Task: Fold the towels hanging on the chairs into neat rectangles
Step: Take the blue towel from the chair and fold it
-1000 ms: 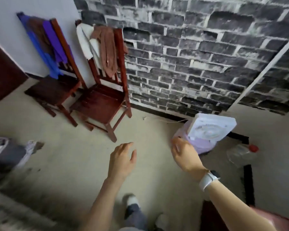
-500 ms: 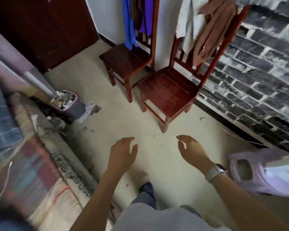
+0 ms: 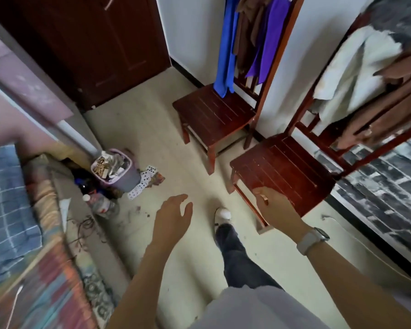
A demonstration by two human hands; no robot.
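Up top, both chair backs run past the frame edge, so the towels draped on them are cut off and their full shape cannot be told. On the far chair, against the white wall, a blue towel hangs down to the seat, with a brown towel and a purple towel beside it, all in loose, unfolded strips. The near chair, by the brick-patterned wall, carries a crumpled white towel and long brown towels slung over its back rails; how many brown ones overlap there is hard to make out. The bed at the left is smeared by blur. A small lilac bin stands on the floor beside it, stuffed with paper and scraps, playing cards scattered just next to it. The left hand hovers over the floor, its grip released, fingers relaxed and holding nothing. The right hand, a watch on the wrist, hangs before the near chair's front seat edge, grip likewise released; whether it touches the wood cannot be told.
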